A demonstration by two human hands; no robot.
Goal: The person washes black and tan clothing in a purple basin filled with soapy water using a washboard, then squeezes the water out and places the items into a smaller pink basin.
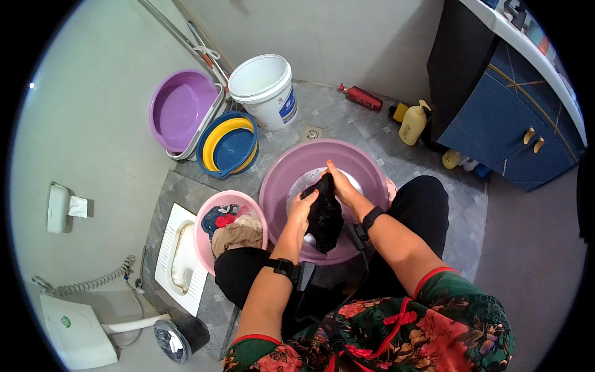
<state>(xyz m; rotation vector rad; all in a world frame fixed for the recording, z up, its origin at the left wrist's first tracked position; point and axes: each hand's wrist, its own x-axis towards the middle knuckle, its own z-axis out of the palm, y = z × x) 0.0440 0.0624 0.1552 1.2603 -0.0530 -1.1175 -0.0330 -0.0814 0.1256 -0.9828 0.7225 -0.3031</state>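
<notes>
Bunched black wet-looking cloth (325, 217) hangs between my hands over a large pink-purple basin (365, 158). My left hand (300, 211) grips its left side, thumb along the upper edge. On the other side my right hand (339, 184) is closed round the upper right of the cloth; its fingertips are partly hidden. Whitish sudsy water (299, 188) shows in the basin behind the cloth. Close by on the left, a smaller pink basin (202, 243) holds a heap of clothes (238, 234) in beige, red and dark blue.
A squat toilet (181, 263) lies left of the small basin. Behind stand a white bucket (260, 77), a blue-yellow folding basin (214, 149) and a purple basin (183, 105). Bottles (412, 124) stand by the blue cabinet (496, 124) at right. A bin (192, 332) is at lower left.
</notes>
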